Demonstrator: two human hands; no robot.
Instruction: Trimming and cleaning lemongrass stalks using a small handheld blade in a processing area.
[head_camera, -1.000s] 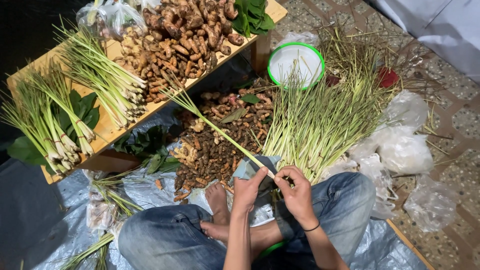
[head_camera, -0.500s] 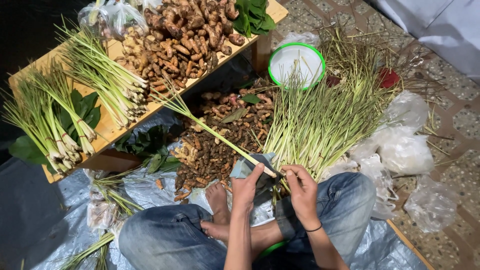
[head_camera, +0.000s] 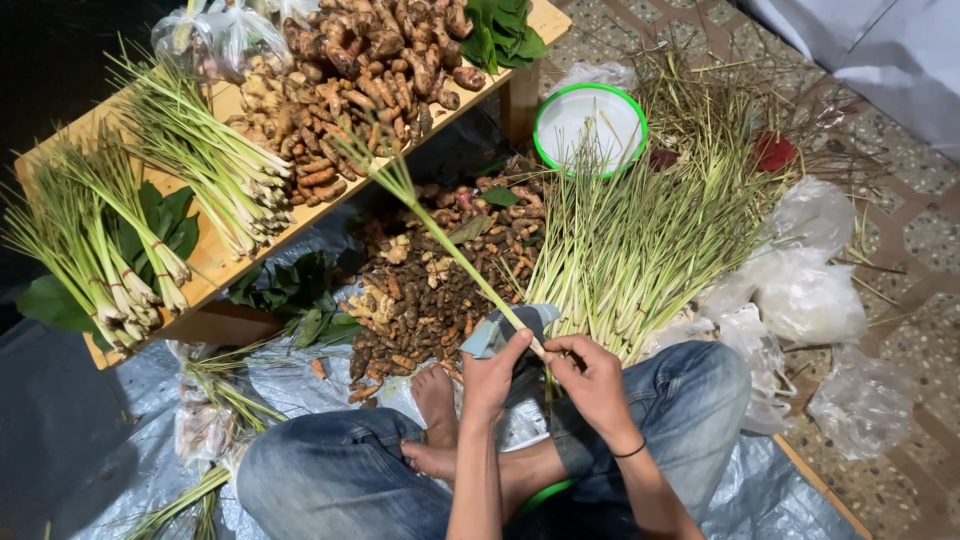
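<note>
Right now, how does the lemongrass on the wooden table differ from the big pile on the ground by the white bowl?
The lemongrass on the table is trimmed and tied in neat bundles; the pile on the ground lies loose and untied. The table bundles show clean pale bases pointing toward the person, while the ground pile fans out with dry, straggly tips. Both are the same long green stalks, like the single stalk in the hands.

Clear knotted plastic bags (head_camera: 215, 35) are sitting at the wooden table's (head_camera: 215, 262) far left corner. Crumpled whitish plastic bags (head_camera: 805, 290) are lying on the tiled floor (head_camera: 920, 235) along its right edge.
</note>
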